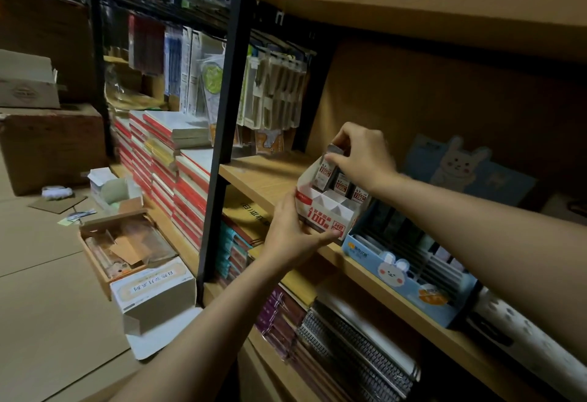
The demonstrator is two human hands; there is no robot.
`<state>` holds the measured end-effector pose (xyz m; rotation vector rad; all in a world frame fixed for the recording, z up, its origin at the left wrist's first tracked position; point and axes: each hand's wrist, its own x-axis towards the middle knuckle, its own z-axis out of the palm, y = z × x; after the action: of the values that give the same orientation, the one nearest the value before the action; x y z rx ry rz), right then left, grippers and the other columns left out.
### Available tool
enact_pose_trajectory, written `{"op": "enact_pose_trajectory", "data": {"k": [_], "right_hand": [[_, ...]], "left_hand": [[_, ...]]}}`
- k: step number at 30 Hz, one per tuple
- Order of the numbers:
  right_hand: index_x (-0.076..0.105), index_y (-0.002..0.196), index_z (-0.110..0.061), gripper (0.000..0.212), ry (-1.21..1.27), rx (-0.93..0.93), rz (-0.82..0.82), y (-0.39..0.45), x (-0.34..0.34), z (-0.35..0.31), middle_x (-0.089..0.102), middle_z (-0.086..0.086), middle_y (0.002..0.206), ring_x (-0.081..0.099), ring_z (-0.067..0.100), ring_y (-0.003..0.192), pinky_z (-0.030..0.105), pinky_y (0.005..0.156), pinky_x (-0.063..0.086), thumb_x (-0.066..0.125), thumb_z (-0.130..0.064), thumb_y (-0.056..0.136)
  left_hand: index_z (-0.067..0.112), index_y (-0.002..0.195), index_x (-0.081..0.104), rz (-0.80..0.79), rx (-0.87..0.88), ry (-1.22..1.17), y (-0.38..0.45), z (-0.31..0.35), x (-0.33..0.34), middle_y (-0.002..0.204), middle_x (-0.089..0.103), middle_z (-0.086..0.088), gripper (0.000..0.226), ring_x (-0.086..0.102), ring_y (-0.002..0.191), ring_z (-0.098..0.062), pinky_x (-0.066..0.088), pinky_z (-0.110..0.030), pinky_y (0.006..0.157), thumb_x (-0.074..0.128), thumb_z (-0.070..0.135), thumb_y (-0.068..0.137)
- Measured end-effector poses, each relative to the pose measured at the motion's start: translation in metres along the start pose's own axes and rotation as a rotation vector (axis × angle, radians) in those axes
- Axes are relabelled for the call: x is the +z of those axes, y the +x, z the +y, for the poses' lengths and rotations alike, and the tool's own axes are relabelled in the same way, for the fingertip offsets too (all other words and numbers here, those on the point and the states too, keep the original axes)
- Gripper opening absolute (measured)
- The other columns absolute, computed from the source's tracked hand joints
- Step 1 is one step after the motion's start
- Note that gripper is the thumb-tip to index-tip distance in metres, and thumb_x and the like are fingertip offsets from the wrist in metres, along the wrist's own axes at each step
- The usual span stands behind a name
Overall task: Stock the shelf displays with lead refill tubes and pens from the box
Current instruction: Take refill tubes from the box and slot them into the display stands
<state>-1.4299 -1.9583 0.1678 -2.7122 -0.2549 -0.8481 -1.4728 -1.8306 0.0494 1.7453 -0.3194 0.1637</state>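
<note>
Display carton on wooden shelf, steadied at front corner by left hand. Lead refill tube pinched at cap by right hand, above rear slot. Judged light, rigid, slick, brittle contents; best held by cap. Carton thin, easily crushed.

Both bare forearms reach forward and up. The left hand is cupped, thumb stretched out to the right. The right hand sits higher — wrist bent, fingertips apparently pinched together.

"100", "HB" on display box
</note>
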Motion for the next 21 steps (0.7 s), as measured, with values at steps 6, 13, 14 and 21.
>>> {"op": "enact_pose_trajectory", "data": {"k": [6,13,14,21], "right_hand": [[0.068,0.092,-0.022,0.013,-0.162,-0.013,-0.049,0.0,0.006,0.004,0.064,-0.001,0.1,0.06,0.018,0.094,0.037,0.078,0.053,0.074,-0.029,0.084],[0.07,0.111,-0.021,0.025,-0.232,-0.032,-0.087,0.001,0.008,-0.001,0.062,0.002,0.111,0.057,0.022,0.106,0.042,0.092,0.05,0.07,-0.031,0.088],[0.07,0.107,-0.021,0.022,-0.225,-0.033,-0.086,0.001,0.008,-0.002,0.061,0.001,0.109,0.057,0.022,0.104,0.041,0.09,0.05,0.07,-0.032,0.087],[0.066,0.099,-0.023,0.015,-0.135,0.082,-0.146,0.005,0.011,-0.011,0.069,0.002,0.102,0.062,0.024,0.099,0.045,0.088,0.053,0.069,-0.032,0.088]], "left_hand": [[0.024,0.147,0.029,-0.027,-0.013,-0.013,0.003,-0.002,-0.003,0.14,0.038,0.002,0.099,0.048,0.125,-0.017,0.047,-0.042,0.104,0.086,0.027,0.066],[0.027,0.147,0.028,-0.017,-0.006,-0.024,0.004,-0.006,-0.003,0.139,0.04,0.003,0.101,0.049,0.123,-0.014,0.048,-0.039,0.102,0.087,0.029,0.065],[0.028,0.147,0.028,-0.016,-0.007,-0.031,0.004,-0.006,-0.003,0.139,0.04,0.003,0.101,0.05,0.122,-0.014,0.049,-0.039,0.102,0.087,0.029,0.065],[0.028,0.145,0.03,-0.023,-0.025,-0.07,0.006,-0.006,-0.003,0.136,0.041,0.004,0.099,0.051,0.121,-0.015,0.05,-0.041,0.101,0.088,0.027,0.064]]}}
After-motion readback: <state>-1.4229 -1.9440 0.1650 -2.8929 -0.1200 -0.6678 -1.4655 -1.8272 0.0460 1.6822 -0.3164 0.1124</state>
